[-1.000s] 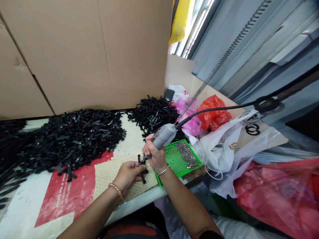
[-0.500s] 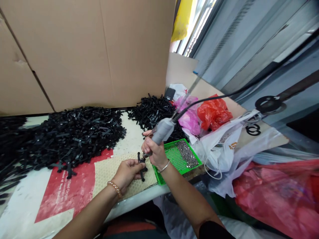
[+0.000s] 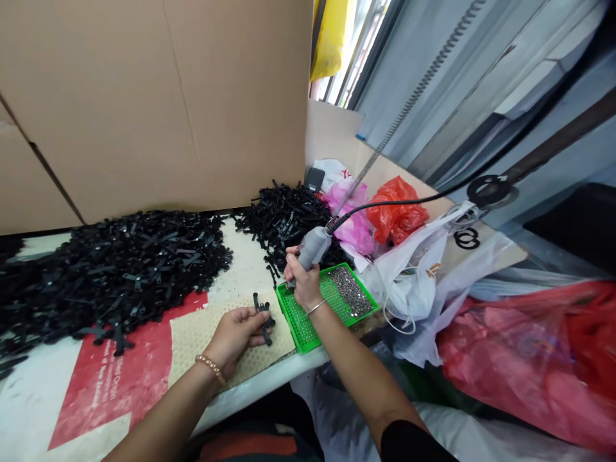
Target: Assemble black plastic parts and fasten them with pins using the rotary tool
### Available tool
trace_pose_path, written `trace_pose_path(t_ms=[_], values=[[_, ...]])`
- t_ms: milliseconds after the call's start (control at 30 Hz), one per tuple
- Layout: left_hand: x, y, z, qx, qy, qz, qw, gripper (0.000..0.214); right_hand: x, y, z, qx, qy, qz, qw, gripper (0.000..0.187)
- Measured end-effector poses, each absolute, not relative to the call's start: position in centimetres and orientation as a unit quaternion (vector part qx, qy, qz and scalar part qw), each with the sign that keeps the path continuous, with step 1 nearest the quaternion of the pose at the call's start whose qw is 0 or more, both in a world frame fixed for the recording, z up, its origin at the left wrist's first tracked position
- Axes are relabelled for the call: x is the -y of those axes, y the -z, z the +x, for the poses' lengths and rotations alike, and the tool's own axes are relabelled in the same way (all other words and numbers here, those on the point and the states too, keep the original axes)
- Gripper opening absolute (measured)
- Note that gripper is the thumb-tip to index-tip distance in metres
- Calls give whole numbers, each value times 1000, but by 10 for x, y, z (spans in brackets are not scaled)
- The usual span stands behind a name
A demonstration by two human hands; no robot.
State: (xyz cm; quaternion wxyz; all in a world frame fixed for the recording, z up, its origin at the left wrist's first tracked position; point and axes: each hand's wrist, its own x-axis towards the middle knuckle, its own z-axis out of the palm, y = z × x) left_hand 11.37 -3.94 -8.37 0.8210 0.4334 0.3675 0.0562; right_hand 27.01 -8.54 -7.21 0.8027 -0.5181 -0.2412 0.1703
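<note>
Right hand [image 3: 303, 285], clenched on grey corded screwdriver [image 3: 312, 249], dips into green screw tray [image 3: 301, 321] at the desk's near edge while left hand [image 3: 234, 333] pins black plastic cross piece [image 3: 262, 312], big black pile [image 3: 120, 269] undone.

Screwdriver [image 3: 314, 247] body: grey matt plastic. Tray [image 3: 308, 330]: bright green perforated plastic, holding shiny metal screws [image 3: 353, 292]. Black parts [image 3: 262, 314]: matt plastic. Mat [image 3: 202, 333]: beige, dimpled texture. Far board [image 3: 158, 96]: matt brown cardboard. Bags at right [image 3: 397, 215]: glossy, crinkled thin plastic.
</note>
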Motion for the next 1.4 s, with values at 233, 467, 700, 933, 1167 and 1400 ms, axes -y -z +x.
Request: trace_pose_path(t_ms=[233,467,700,933,1167,1400], values=[[39,87,115,-367,-57,435,820,38,88,73,274,240,-170,-525,798,32],[39,85,113,-368,-49,437,819,42,89,77,275,263,-174,-521,793,29],[39,87,114,-367,-53,429,823,45,89,77,274,269,-175,-517,793,26],[39,87,114,-367,-48,429,824,38,89,80,276,279,-178,-519,788,25],[39,80,116,-393,-44,416,819,14,89,80,274,282,-176,-517,789,26],[40,74,117,-391,-50,410,823,10,101,37,260,223,-187,-460,839,29]])
